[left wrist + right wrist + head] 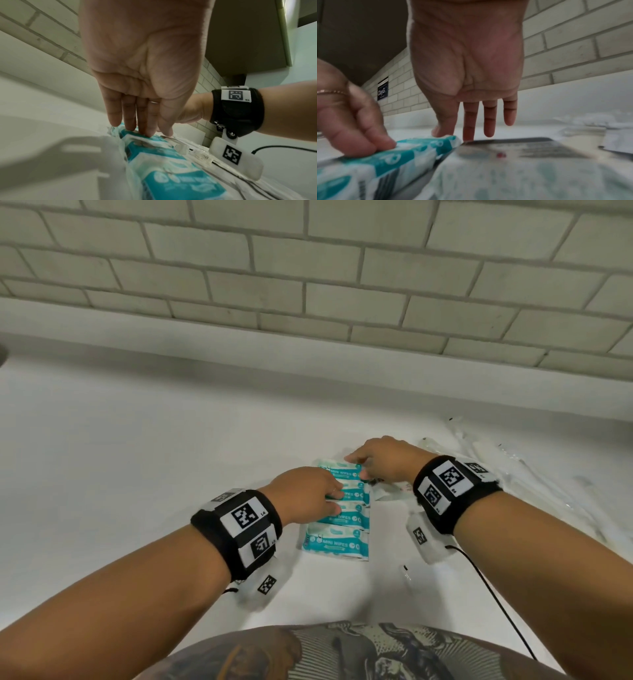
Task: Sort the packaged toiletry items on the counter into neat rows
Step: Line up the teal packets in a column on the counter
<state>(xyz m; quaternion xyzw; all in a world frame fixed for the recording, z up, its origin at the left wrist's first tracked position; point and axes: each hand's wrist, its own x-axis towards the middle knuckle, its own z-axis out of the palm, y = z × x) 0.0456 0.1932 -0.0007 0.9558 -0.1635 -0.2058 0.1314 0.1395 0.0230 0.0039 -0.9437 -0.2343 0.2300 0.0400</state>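
Observation:
Several teal-and-white "mini wipes" packs (pixel 337 544) lie in a close column on the white counter (pixel 137 474). My left hand (pixel 334 498) rests on the middle packs from the left, and its straight fingertips (pixel 145 129) press on a teal pack (pixel 171 169). My right hand (pixel 358 465) reaches in from the right to the farthest pack (pixel 339 470). In the right wrist view its fingers (pixel 469 121) hang straight. The thumb touches the end of the teal pack (pixel 402 155), and the index tip meets a flat pale packet (pixel 522 175). Neither hand holds anything.
Clear-wrapped long items (pixel 534 484) lie scattered at the right of the counter. The flat pale packet (pixel 388 493) sits beside the wipes under my right wrist. A black cable (pixel 496 604) trails from the right wristband. The brick wall (pixel 308 268) closes off the back.

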